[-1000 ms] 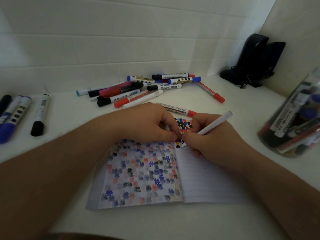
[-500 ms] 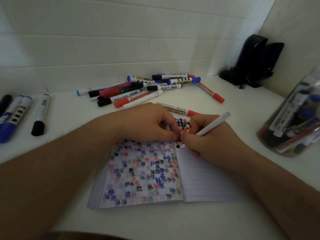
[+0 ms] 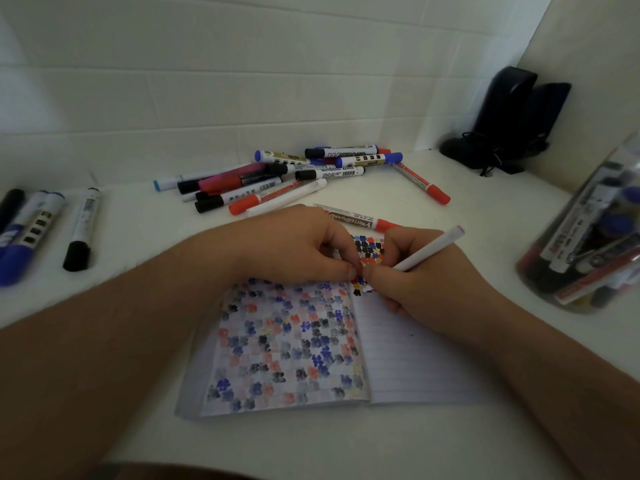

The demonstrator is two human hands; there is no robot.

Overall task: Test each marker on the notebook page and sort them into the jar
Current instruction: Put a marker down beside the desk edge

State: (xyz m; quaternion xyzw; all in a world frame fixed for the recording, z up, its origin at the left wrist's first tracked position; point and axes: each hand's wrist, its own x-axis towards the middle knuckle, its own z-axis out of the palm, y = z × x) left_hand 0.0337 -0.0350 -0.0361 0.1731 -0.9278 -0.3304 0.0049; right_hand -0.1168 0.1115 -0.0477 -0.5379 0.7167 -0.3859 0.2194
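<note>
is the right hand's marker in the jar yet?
No: the right hand holds the white marker tip-down on the notebook, well apart from the jar.

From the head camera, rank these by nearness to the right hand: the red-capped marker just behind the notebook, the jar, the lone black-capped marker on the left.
Measured from the right hand:
1. Red-capped marker, just behind the knuckles, beside the notebook's far edge.
2. Jar, off to the right edge.
3. Black-capped marker, far left, past the left hand.
</note>
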